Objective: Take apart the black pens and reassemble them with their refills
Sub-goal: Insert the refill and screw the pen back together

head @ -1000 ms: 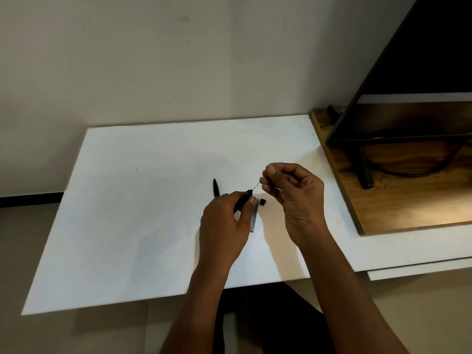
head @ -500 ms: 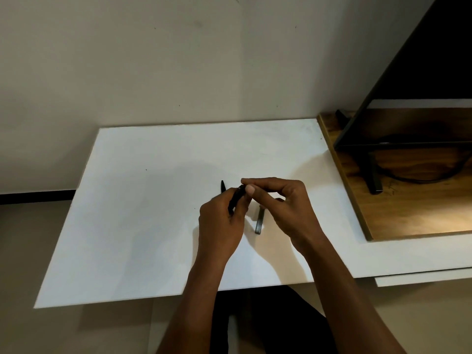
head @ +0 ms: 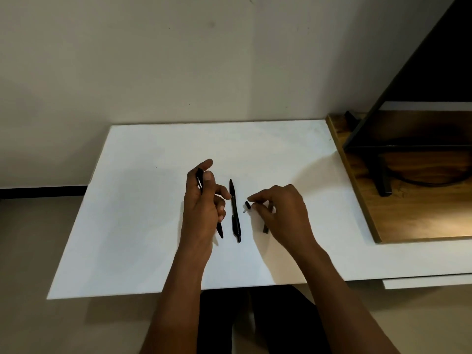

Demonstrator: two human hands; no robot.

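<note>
Reaching in over the near edge of the white desk (head: 127,226), your forearms angle toward its middle. Your left hand (head: 201,213) has thumb and curled fingers clamped on a black pen (head: 199,178). The forefinger is stretched upward and the pen's lower end pokes out below the palm. Just right of it, a second pen (head: 235,213) lies flat, running from near edge toward far edge. Your right hand (head: 283,215) is palm down with fingers curled. Its forefinger and thumb tips are right beside a small black piece (head: 247,204); you cannot tell whether they pinch it. A dark barrel piece (head: 265,229) shows under that hand. Print on the pens is too small to read. Against the desk's right edge sits a wooden shelf (head: 408,213).
</note>
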